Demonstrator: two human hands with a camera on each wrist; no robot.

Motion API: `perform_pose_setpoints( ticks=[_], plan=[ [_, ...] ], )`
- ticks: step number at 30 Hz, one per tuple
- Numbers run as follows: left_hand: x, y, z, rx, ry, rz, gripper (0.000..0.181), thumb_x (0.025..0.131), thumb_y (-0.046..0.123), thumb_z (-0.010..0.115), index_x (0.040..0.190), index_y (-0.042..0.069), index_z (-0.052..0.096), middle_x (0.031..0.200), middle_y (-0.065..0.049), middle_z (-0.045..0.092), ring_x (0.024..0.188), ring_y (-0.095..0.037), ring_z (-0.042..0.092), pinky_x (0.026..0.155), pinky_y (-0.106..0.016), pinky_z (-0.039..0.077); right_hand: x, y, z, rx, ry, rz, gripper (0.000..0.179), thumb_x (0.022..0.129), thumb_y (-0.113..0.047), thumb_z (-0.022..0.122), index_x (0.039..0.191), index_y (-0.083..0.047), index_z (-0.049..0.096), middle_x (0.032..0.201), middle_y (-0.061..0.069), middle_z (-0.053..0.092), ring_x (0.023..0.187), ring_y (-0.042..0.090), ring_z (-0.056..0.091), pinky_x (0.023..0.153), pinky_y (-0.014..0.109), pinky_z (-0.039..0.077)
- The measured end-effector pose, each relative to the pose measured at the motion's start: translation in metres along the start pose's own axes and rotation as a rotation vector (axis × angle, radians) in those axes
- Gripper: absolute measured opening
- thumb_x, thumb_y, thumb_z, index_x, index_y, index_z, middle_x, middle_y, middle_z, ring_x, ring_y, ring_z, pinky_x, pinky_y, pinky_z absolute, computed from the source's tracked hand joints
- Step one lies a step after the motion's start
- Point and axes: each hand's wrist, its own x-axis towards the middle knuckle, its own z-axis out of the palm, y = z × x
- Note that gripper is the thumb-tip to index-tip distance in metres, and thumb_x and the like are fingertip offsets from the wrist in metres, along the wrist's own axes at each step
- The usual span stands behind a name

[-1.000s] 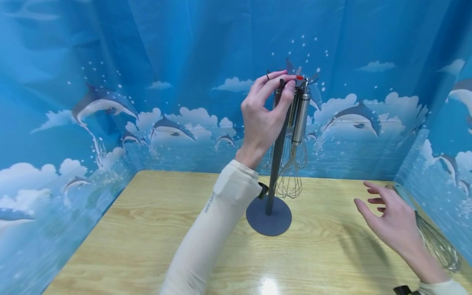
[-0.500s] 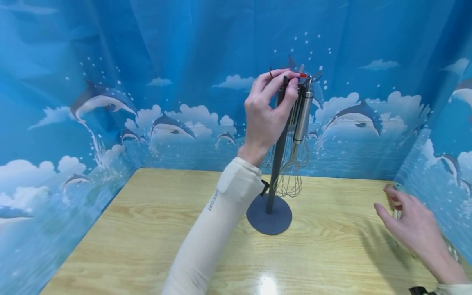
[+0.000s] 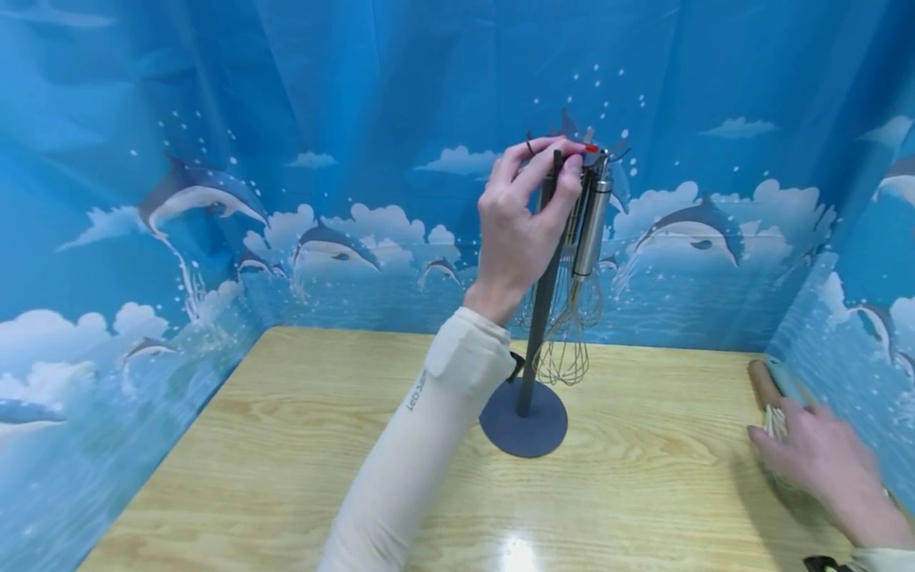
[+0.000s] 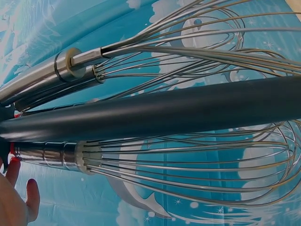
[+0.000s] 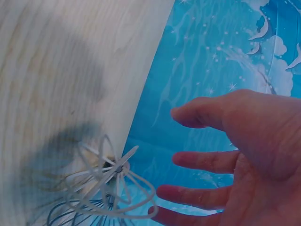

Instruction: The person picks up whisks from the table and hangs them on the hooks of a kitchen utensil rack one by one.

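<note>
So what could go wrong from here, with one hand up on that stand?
The left hand holds the tall stand by its top, so a sideways tug might tip it. The hanging whisks crowd together, so their wires could tangle. The right hand is near the brown-handled whisk and blue-handled whisk, which lie close together, so it might knock one or catch both.

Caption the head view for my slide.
Left hand at a stand hung with metal whisks, right hand near two tabletop whisks.
</note>
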Motion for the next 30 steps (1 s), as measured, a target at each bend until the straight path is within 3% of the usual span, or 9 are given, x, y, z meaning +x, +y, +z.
perform_pose_setpoints(
  ticks=[8, 17, 20, 24, 27, 30],
  plan=[
    [-0.001, 0.001, -0.001, -0.009, -0.010, -0.019, 0.026, 0.101, 0.017, 0.064, 0.117, 0.001, 0.075, 0.124, -0.018, 0.067, 0.120, -0.025, 0.059, 0.103, -0.018, 0.044, 0.003, 0.004, 0.008, -0.002, -0.165, 0.090, 0.075, 0.096, -0.044, 0.062, 0.141, 0.014, 0.042, 0.124, 0.048, 0.044, 0.099, 0.060, 0.055, 0.076, 0.071, 0.046],
    [-0.001, 0.001, -0.001, 0.004, -0.001, 0.002, 0.025, 0.100, 0.016, 0.064, 0.115, 0.000, 0.075, 0.122, -0.019, 0.067, 0.119, -0.026, 0.059, 0.103, -0.018, 0.044, 0.007, 0.004, 0.012, -0.033, -0.213, 0.102, 0.075, 0.096, -0.042, 0.064, 0.141, 0.013, 0.042, 0.120, 0.044, 0.056, 0.101, 0.063, 0.055, 0.083, 0.085, 0.038],
    [-0.001, 0.001, 0.000, 0.008, -0.003, 0.005, 0.025, 0.100, 0.016, 0.064, 0.115, 0.000, 0.076, 0.123, -0.019, 0.067, 0.119, -0.026, 0.059, 0.104, -0.018, 0.043, 0.006, 0.004, 0.014, -0.044, -0.192, 0.049, 0.074, 0.095, -0.040, 0.067, 0.137, 0.017, 0.044, 0.108, 0.040, 0.061, 0.092, 0.057, 0.060, 0.077, 0.076, 0.046],
    [-0.001, 0.001, 0.000, 0.009, -0.006, 0.002, 0.025, 0.100, 0.017, 0.064, 0.115, 0.001, 0.076, 0.123, -0.018, 0.067, 0.120, -0.026, 0.059, 0.104, -0.018, 0.043, 0.003, 0.003, 0.018, -0.054, -0.084, -0.077, 0.073, 0.091, -0.032, 0.072, 0.132, 0.022, 0.046, 0.098, 0.037, 0.062, 0.077, 0.044, 0.062, 0.062, 0.055, 0.051],
    [-0.001, 0.001, -0.001, 0.008, -0.008, -0.002, 0.025, 0.100, 0.017, 0.064, 0.115, 0.001, 0.076, 0.123, -0.018, 0.067, 0.120, -0.026, 0.059, 0.104, -0.018, 0.043, 0.002, -0.001, 0.020, -0.029, 0.008, -0.158, 0.069, 0.088, -0.026, 0.075, 0.130, 0.023, 0.048, 0.096, 0.036, 0.061, 0.074, 0.041, 0.061, 0.060, 0.053, 0.050],
    [0.000, 0.001, -0.001, 0.008, -0.010, -0.003, 0.025, 0.100, 0.017, 0.064, 0.116, 0.001, 0.076, 0.123, -0.018, 0.067, 0.120, -0.026, 0.059, 0.104, -0.018, 0.043, 0.003, -0.004, 0.022, 0.009, 0.040, -0.194, 0.066, 0.089, -0.025, 0.073, 0.128, 0.022, 0.048, 0.094, 0.034, 0.061, 0.072, 0.041, 0.061, 0.060, 0.054, 0.050]
  ],
)
